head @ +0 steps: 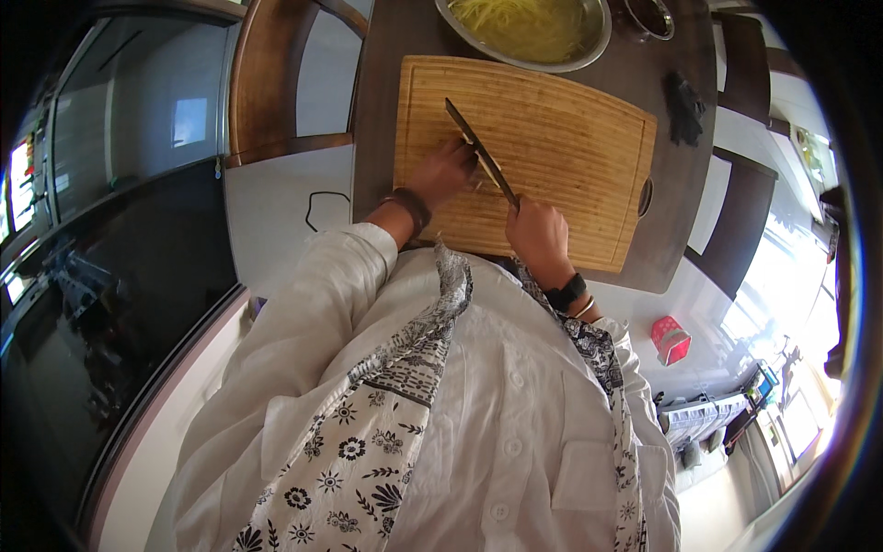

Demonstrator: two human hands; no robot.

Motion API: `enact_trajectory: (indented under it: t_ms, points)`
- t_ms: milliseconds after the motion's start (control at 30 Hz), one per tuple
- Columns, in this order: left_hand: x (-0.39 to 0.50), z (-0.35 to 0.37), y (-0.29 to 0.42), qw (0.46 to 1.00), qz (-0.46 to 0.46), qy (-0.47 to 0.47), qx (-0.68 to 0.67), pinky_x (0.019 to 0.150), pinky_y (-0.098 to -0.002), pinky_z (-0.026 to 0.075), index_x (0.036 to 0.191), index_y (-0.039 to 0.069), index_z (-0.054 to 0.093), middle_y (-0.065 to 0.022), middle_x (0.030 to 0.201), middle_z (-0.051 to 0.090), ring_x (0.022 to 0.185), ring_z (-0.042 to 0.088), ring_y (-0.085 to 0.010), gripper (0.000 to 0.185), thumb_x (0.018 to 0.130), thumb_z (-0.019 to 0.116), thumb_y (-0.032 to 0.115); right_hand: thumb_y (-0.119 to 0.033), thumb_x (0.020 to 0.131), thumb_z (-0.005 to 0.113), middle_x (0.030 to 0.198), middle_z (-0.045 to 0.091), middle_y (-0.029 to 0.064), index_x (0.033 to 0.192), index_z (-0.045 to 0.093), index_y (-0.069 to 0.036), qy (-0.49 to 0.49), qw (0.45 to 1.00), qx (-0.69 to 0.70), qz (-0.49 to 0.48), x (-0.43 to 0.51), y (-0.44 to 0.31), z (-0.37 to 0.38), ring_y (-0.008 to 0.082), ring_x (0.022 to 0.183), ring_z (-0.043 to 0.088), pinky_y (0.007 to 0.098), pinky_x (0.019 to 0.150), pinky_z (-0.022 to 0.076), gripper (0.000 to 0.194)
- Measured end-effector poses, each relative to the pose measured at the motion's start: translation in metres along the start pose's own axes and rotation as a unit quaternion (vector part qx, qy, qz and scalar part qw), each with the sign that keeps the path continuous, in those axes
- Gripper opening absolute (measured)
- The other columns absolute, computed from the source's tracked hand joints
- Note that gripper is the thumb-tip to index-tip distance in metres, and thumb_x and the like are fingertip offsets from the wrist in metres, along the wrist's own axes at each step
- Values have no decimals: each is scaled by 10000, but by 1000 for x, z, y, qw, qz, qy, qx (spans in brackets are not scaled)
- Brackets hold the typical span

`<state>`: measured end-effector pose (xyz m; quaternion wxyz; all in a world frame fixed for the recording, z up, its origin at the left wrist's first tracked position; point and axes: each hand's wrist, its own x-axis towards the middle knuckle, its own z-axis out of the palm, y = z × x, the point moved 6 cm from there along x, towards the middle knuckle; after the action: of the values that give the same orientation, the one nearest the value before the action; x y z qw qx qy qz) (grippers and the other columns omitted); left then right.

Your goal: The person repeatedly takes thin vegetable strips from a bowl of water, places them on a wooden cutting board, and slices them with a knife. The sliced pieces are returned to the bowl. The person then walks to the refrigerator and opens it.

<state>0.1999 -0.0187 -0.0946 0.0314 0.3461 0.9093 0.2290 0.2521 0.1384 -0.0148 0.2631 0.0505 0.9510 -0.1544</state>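
Observation:
My right hand (541,233) is closed around the handle of a kitchen knife (481,152). The narrow dark blade slants up and left above a bamboo cutting board (572,152). Beside the blade, the fingers of my left hand (441,174) are bent and close to its flat side, perhaps touching it. A thin pale strip shows along the blade, and a small pale bit sits by my left fingertips. Whether my left fingers pinch anything is hidden. Just past the board's far edge stands a steel bowl (600,43) of pale yellow shreds in liquid.
The board rests on a dark wooden table (683,200). A smaller metal bowl (648,17) and a crumpled black cloth-like item (683,109) occupy its right side. Chairs (741,214) flank the table. A pink-red box (670,340) is on the floor at right.

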Motion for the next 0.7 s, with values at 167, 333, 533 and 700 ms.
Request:
enact_trajectory:
  t_ms: [167, 333, 533, 700]
  points:
    - [1, -1, 0, 999, 27, 18, 15, 942, -377, 502, 1062, 56, 689, -88, 1119, 638, 1111, 575, -291, 271, 812, 646, 150, -208, 874, 550, 814, 691, 250, 889, 691, -36, -13, 1000, -7, 1, 7, 1, 13, 429, 779, 690, 517, 683, 556, 223]
    - [4, -15, 6, 996, 60, 59, -9, 941, -360, 503, 1066, 139, 704, -83, 1125, 643, 1098, 579, -295, 258, 816, 645, 168, -195, 837, 579, 867, 693, 263, 915, 693, -33, 17, 1000, 13, -4, 36, -8, 14, 434, 806, 685, 521, 722, 548, 212]
    - [1, -9, 5, 994, 72, 2, 85, 934, -373, 505, 1046, 50, 681, -106, 1119, 647, 1086, 586, -298, 240, 819, 628, 109, -283, 858, 604, 825, 696, 231, 969, 699, -46, 47, 998, 46, 1, 26, 6, -16, 423, 808, 676, 511, 737, 536, 278]
    - [-1, -12, 0, 1000, -2, 10, -18, 906, -398, 515, 1033, 14, 654, -124, 1059, 638, 1044, 594, -327, 215, 829, 618, 72, -319, 874, 612, 801, 690, 227, 919, 715, -51, 59, 994, 81, 37, 8, 30, -18, 428, 789, 670, 514, 715, 530, 290]
